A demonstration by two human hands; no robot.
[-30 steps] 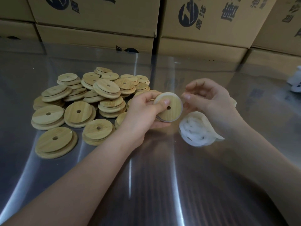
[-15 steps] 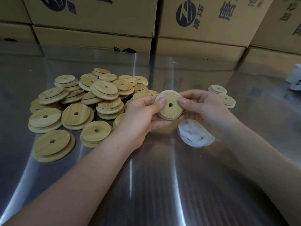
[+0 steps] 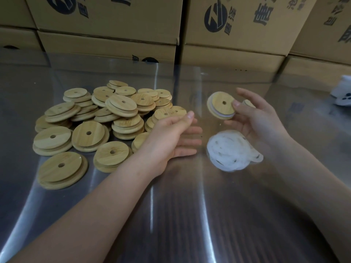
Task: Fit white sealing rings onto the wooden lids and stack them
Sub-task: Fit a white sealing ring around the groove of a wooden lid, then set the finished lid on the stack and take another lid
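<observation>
We hold a ringed lid in our right hand.
On the table (image 3: 171,215), our left hand (image 3: 174,137) hangs loose, holding nothing, beside the ring pile (image 3: 230,150). Above the pile, our right hand (image 3: 260,124) pinches a lid (image 3: 220,105) by its edge, a white ring (image 3: 226,115) fitted round it. The lid pile (image 3: 95,126) lies left; boxes (image 3: 114,25) stand behind.

A round bamboo lid (image 3: 221,106) with a centre hole, a thin white ring (image 3: 225,115) seated around its step, is held tilted in the right hand (image 3: 260,124). Bare round wooden lids (image 3: 106,126) lie heaped at left. A bunch of floppy white sealing rings (image 3: 229,150) lies below the held lid.
</observation>
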